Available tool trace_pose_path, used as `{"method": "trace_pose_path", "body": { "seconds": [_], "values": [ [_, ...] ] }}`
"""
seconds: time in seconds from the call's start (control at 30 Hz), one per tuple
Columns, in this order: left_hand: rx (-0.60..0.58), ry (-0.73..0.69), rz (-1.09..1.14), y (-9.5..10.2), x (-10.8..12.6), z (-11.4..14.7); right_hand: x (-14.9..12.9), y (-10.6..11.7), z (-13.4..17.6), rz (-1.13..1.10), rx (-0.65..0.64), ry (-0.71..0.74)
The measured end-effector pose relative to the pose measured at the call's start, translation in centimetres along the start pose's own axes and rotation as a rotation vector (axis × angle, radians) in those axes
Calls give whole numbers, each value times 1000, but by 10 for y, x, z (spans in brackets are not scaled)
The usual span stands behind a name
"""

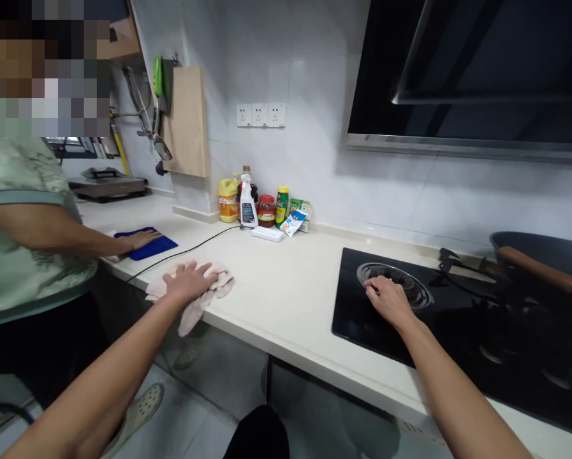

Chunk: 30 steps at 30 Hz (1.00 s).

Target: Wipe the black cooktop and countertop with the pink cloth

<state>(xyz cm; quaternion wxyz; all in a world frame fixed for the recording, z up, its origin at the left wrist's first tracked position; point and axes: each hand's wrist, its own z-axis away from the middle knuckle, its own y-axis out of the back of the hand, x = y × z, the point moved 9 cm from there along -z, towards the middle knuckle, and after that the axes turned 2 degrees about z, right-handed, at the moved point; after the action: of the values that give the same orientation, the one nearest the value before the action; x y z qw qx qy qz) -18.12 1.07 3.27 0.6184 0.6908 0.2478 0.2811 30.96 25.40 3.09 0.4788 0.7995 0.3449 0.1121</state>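
Stretching along the tiled wall, the smooth white surface carried everything within reach. At its left stood a co-worker in a patterned pale green top. A glossy black range hood with a metal lower edge hung above a black glass cooktop. At the right sat a round dark pan with a wooden handle, and a flat wooden board hung on the wall.

The pale pink cloth, soft and rumpled, lay near the surface's front edge, one corner drooping over it. A flat, deep blue cloth lay under the co-worker's hand. The left hand rested palm down on the pink cloth, fingers spread wide. The right hand was over the round burner, fingers bent inward; whether they held or touched anything could not be told.

Against the wall stood a yellow jug, a white spray bottle with a dark label, a red-lidded jar and a green container; their print was too small to read.
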Motion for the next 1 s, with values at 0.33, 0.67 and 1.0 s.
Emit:
{"method": "trace_pose_path", "body": {
  "seconds": [0.33,0.67,1.0],
  "values": [
    [-73,-305,31,-21,126,46,1,-2,1,22,-25,-14],
    [-88,-651,116,-21,165,135,-13,3,7,-67,17,84],
    [-13,-159,47,-16,82,-68,-52,59,11,-103,275,265]
  ]
}}
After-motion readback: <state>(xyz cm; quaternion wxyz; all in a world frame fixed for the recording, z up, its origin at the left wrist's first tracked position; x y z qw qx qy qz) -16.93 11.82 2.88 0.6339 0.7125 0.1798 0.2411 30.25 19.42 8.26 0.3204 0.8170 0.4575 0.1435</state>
